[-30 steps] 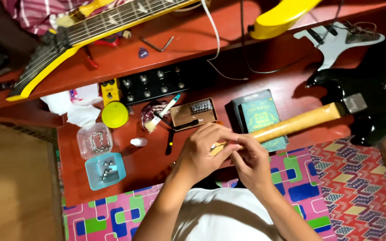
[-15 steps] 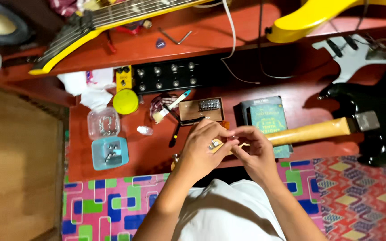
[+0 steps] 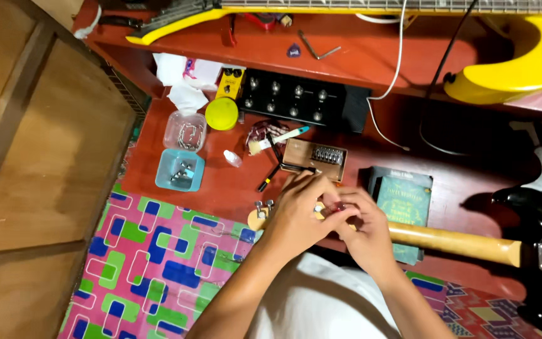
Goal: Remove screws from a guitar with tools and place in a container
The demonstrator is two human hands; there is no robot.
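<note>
Fingers of both hands [image 3: 327,220] pinch the guitar headstock [image 3: 265,215] at the floor mat's [image 3: 158,263] edge.

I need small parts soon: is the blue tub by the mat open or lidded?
Open: the blue tub shows no lid, and small metal parts lie exposed inside it.

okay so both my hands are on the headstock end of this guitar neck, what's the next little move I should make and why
Probably keep the left hand bracing the headstock while the right hand works the small part pinched at the wooden neck. Both hands meet there, and the tuner posts stick up just left of them; the part itself is hidden.
</note>
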